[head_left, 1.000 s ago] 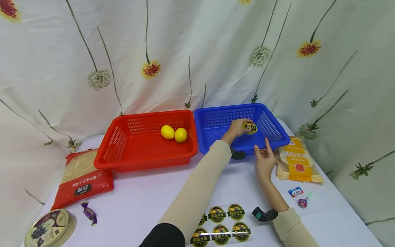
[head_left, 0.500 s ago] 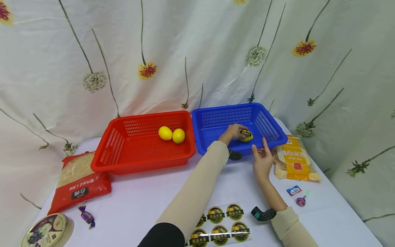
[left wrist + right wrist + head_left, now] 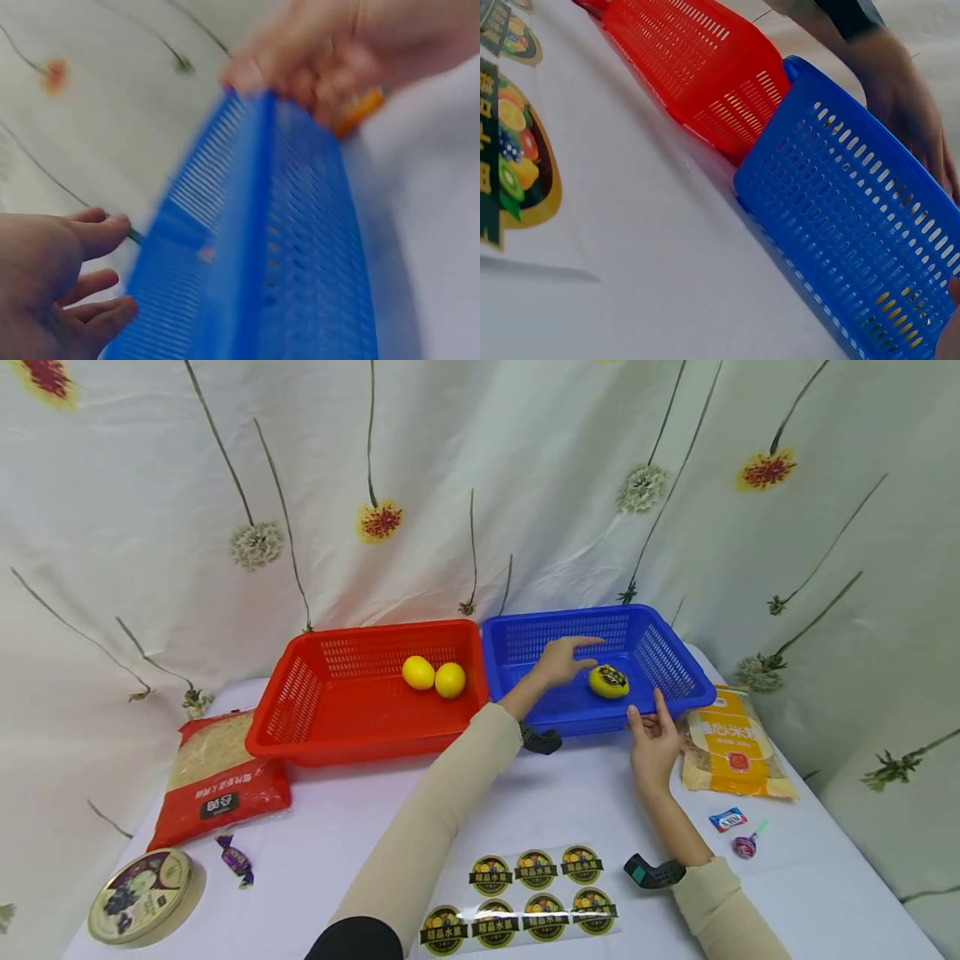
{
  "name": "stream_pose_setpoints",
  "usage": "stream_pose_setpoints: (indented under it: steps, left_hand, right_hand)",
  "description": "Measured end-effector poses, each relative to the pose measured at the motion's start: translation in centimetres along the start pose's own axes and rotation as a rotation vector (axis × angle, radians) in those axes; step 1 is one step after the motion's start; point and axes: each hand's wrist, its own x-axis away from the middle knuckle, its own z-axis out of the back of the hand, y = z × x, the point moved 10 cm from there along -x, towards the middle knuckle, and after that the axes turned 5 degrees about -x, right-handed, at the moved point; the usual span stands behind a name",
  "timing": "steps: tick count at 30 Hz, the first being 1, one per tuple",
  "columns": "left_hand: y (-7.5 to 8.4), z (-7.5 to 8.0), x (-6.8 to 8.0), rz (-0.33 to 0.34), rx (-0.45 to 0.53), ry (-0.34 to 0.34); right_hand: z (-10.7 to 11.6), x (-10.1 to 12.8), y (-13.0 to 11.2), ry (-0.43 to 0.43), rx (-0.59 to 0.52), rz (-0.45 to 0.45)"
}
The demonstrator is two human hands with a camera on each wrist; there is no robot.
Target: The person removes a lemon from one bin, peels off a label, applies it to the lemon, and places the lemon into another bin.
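Observation:
A yellow lemon with a dark round sticker (image 3: 608, 681) lies in the blue basket (image 3: 675, 647), free of both hands; it also shows faintly through the basket's mesh (image 3: 896, 311). My left hand (image 3: 564, 657) hovers over the basket just left of the lemon, fingers straight and apart, holding nothing. The left wrist view shows the left hand (image 3: 52, 289) spread beside the blue basket wall (image 3: 262, 247). My right hand (image 3: 651, 731) rests with straight fingers against the basket's front rim. Two plain lemons (image 3: 433, 676) sit in the red basket (image 3: 300, 727).
A sheet of round fruit stickers (image 3: 525, 893) lies on the white table near me. A red bag (image 3: 217, 772), a round tin (image 3: 142, 893) and a purple candy (image 3: 236, 860) are at the left. At the right are a yellow bag (image 3: 731, 743), a small sweet (image 3: 727, 818) and a lollipop (image 3: 746, 845).
My left hand set the stickered lemon down in the blue basket, let go and drew back to the left. The right hand stayed at the basket's front rim.

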Motion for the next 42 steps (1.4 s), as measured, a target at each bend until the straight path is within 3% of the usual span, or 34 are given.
stream_pose_setpoints:
  steps: [2, 6, 10, 13, 15, 17, 19, 21, 23, 25, 32, 37, 42]
  left_hand:
    - [0.3, 2.7, 2.1, -0.043, 0.113, 0.074]
    - [0.1, 8.2, 8.2, -0.143, 0.321, 0.222]
    - [-1.1, 14.2, 16.0, -0.234, 0.377, 0.432]
    - [-2.4, 18.5, 22.1, -0.243, 0.348, 0.638]
    - [-4.1, 20.6, 25.9, -0.179, 0.307, 0.78]
    - [-7.1, 21.4, 29.2, -0.031, 0.261, 0.907]
    - [-11.0, 21.1, 32.0, 0.159, 0.254, 0.998]
    - [-14.9, 19.9, 34.2, 0.356, 0.293, 1.034]
    - [-17.6, 18.4, 35.6, 0.483, 0.344, 1.04]
    - [-19.1, 17.2, 36.3, 0.566, 0.381, 1.021]
    - [-20.8, 15.8, 36.8, 0.686, 0.517, 1.025]
    - [-21.6, 14.8, 36.7, 0.689, 0.675, 1.051]
    - [-22.1, 13.9, 36.6, 0.565, 0.912, 1.152]
  right_hand:
    - [-0.1, 0.0, -0.2, -0.002, -0.004, 0.003]
    - [-0.5, 0.1, -0.9, -0.002, 0.022, 0.024]
    - [-0.7, 0.2, -1.9, 0.031, 0.117, 0.065]
    - [-0.8, 0.3, -2.7, 0.074, 0.183, 0.116]
    - [-1.1, 0.3, -3.1, 0.078, 0.192, 0.182]
    - [-2.1, 0.4, -3.7, 0.046, 0.199, 0.268]
    - [-3.9, 0.5, -4.4, -0.034, 0.183, 0.359]
    - [-6.5, 0.9, -5.5, -0.134, 0.169, 0.44]
    - [-9.7, 1.5, -6.7, -0.243, 0.153, 0.478]
    - [-13.0, 2.0, -7.2, -0.346, 0.143, 0.496]
    - [-24.3, 3.0, -6.4, -0.647, 0.199, 0.47]
    - [-30.5, 3.1, -4.6, -0.779, 0.302, 0.41]
    - [-34.7, 3.3, -1.9, -0.886, 0.441, 0.303]
